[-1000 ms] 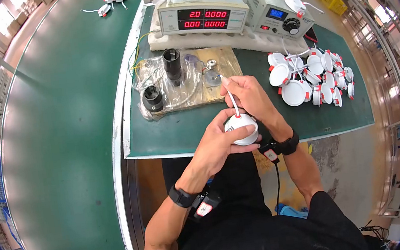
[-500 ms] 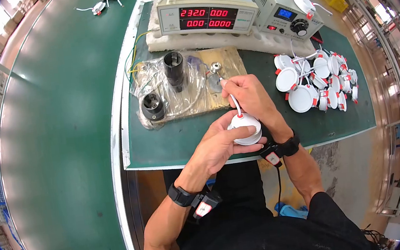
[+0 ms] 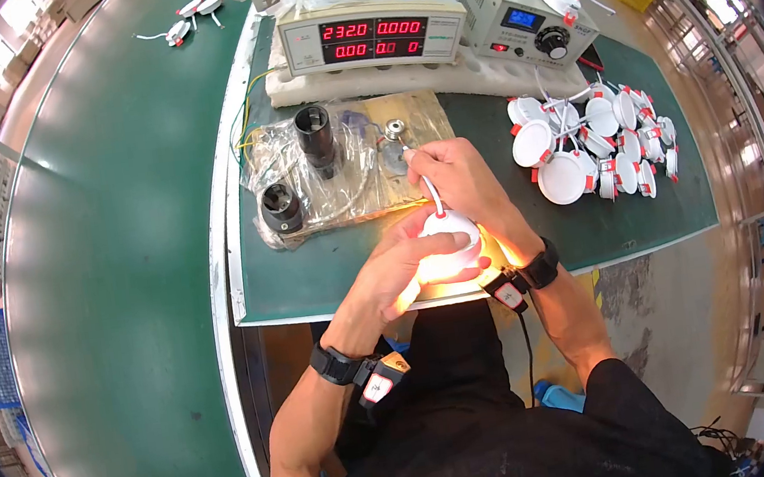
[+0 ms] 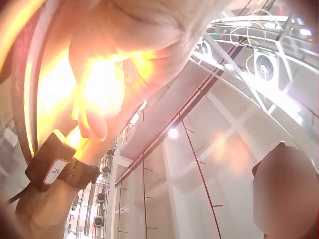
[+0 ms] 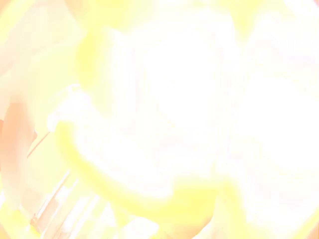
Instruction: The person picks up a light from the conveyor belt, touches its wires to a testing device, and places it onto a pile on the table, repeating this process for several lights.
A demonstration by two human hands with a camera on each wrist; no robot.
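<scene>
A lit white downlight (image 3: pixel 447 228) rests in my left hand (image 3: pixel 382 277), whose thumb lies over its back while the fingers support it below. Warm light spills from its underside over both hands. The fingertips of my right hand (image 3: pixel 462 179) pinch the end of the downlight's white cable (image 3: pixel 435 196). That end is right at a round metal terminal (image 3: pixel 395 130) and grey disc on the wooden board (image 3: pixel 429 118). In the left wrist view the glowing lamp (image 4: pixel 102 88) is overexposed between the hands. Glare washes out the right wrist view almost completely.
Two black sockets (image 3: pixel 314 137) stand on the plastic-wrapped left of the board. Behind are a meter with red digits (image 3: pixel 377 39) and a grey box with a dial (image 3: pixel 528 25). Many white downlights (image 3: pixel 561 178) are piled at right; several more (image 3: pixel 199 7) lie far left.
The downlight has gone from dark to lit. The cable end, pinched by the right hand, has come up to the terminal. The meter's upper-left reading rose from 2.0 to 232.0.
</scene>
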